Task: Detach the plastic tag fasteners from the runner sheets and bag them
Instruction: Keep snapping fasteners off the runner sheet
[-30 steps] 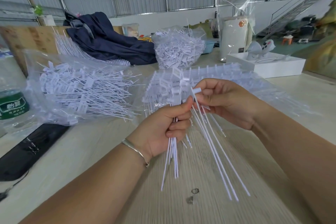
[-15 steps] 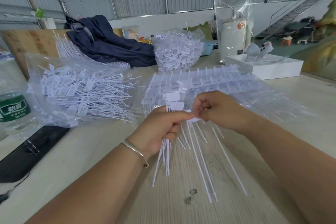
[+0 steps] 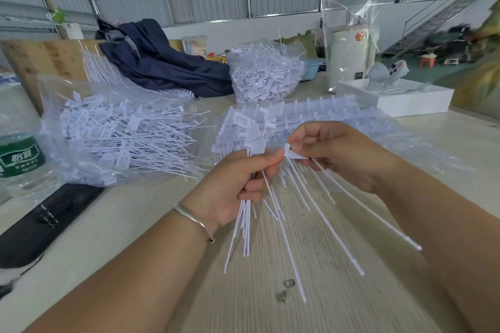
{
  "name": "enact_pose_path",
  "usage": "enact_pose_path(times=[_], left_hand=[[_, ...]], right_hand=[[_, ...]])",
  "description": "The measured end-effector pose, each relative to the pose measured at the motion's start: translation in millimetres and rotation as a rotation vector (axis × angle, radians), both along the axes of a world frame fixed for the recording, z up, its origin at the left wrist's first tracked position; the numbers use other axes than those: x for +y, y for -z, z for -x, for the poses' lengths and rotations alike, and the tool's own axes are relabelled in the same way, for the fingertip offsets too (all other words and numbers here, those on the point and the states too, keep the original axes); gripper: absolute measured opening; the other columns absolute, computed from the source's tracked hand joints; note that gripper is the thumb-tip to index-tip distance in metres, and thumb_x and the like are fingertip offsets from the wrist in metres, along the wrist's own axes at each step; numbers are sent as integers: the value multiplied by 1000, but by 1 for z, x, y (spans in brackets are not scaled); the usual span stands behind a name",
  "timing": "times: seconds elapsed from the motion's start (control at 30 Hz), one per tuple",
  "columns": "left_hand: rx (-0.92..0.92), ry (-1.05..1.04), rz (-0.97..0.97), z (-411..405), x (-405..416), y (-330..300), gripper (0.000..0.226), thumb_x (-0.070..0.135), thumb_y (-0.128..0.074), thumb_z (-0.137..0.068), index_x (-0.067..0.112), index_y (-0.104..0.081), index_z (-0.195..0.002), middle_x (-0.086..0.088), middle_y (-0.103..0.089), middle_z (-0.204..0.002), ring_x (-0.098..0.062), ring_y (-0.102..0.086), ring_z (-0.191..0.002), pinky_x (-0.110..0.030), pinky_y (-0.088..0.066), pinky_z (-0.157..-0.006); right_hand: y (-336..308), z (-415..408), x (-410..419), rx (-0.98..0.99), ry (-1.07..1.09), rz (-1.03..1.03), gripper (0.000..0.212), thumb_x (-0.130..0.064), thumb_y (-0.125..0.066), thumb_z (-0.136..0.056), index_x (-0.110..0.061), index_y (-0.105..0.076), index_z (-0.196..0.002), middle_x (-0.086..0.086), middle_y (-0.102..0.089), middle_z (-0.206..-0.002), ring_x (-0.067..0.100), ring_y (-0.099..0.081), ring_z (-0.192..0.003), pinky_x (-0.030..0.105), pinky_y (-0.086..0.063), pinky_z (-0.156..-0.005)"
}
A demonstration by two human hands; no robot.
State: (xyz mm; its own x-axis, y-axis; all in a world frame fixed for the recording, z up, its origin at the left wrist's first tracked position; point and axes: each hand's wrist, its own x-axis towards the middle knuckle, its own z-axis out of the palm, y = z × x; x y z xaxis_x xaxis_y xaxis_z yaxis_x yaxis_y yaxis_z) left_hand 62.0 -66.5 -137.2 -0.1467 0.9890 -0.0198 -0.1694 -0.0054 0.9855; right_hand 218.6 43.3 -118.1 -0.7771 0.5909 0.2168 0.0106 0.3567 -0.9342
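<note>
My left hand (image 3: 235, 186) grips a bundle of detached white tag fasteners (image 3: 244, 227), their thin tails hanging toward the table. My right hand (image 3: 338, 154) pinches the flat head of another fastener (image 3: 293, 154) right beside my left thumb; several long tails fan out below it. Behind both hands lies a pile of runner sheets (image 3: 311, 119) with fasteners still attached. A clear bag (image 3: 116, 132) of loose fasteners lies on the table at left. A second full bag (image 3: 266, 73) stands further back.
A green-labelled water bottle (image 3: 20, 157) stands at the far left, a black flat object (image 3: 40, 222) lies in front of it. Dark blue cloth (image 3: 162, 62), a white box (image 3: 405, 97) and a wrapped white appliance (image 3: 349, 57) sit at the back. Small debris (image 3: 285, 289) lies on the wooden table (image 3: 270, 313).
My right hand came down from the runner sheets with a fastener and now holds its head against my left thumb. The bundle in my left hand shifted slightly lower.
</note>
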Motion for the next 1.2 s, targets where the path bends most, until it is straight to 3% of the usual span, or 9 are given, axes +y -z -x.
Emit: enact_pose_path(times=[0.2,0.4,0.53,0.67,0.77,0.9,1.0,1.13,1.2], left_hand=[[229,37,11,1,-2,-3,20,17,-72,-80,16,-56,-67,6,-33,-47,-6,-20,-38,-14,-16,-33],[363,383,170,-1,-12,-10,17,15,-66,-77,21,-62,-61,9,-28,-40,-3,-23,-36,-12,-17,-35],[371,513,257,-4,-11,-12,21,11,-62,-78,20,-61,-59,10,-28,-39,-1,-22,-34,-13,-14,-37],[357,623,360,0,-15,-12,22,6,-56,-76,18,-56,-58,10,-29,-37,-1,-22,-32,-10,-16,-35],[292,437,270,4,-13,-9,25,12,-62,-77,21,-54,-56,10,-27,-42,-2,-21,-35,-14,-13,-35],[205,205,122,4,-5,-2,37,5,-72,-77,25,-52,-53,12,-33,-50,-3,-22,-42,-14,-14,-37],[169,54,142,6,-1,4,34,3,-71,-82,22,-59,-56,8,-42,-53,-5,-31,-44,-15,-18,-35],[97,-86,153,7,0,7,14,14,-69,-87,14,-65,-73,-1,-63,-64,-10,-58,-51,-18,-41,-41],[78,-86,146,6,0,7,12,19,-66,-90,13,-63,-79,-1,-63,-63,-10,-57,-47,-18,-42,-41]], right_hand=[[-5,-8,3,-103,-82,13,6,-9,-71,-79,-14,-72,-77,-1,-57,-58,5,-46,-49,18,-32,-53],[-8,-16,2,-265,-404,177,11,-1,-68,-72,-9,-76,-73,11,-65,-76,7,-52,-55,13,-41,-54],[-8,-16,0,-352,-508,105,11,-5,-65,-76,-7,-75,-78,20,-62,-89,27,-46,-77,24,-36,-66],[-13,-24,5,-377,-569,110,20,-4,-61,-77,-15,-75,-67,2,-62,-69,7,-51,-60,15,-40,-59],[-9,-26,13,-228,-411,207,14,2,-64,-79,-8,-73,-74,2,-63,-70,8,-55,-64,17,-42,-65],[-2,-15,18,-154,-148,209,10,-1,-59,-82,-5,-68,-83,6,-54,-67,16,-41,-62,29,-28,-59],[1,-9,16,-144,-93,220,20,8,-52,-78,-3,-69,-81,15,-57,-75,25,-46,-64,28,-32,-59],[5,-3,14,-149,-78,238,35,13,-39,-74,-5,-69,-73,12,-59,-67,17,-49,-55,26,-34,-52],[6,-3,13,-157,-83,231,34,15,-39,-75,-3,-68,-77,11,-61,-67,16,-47,-57,23,-36,-50]])
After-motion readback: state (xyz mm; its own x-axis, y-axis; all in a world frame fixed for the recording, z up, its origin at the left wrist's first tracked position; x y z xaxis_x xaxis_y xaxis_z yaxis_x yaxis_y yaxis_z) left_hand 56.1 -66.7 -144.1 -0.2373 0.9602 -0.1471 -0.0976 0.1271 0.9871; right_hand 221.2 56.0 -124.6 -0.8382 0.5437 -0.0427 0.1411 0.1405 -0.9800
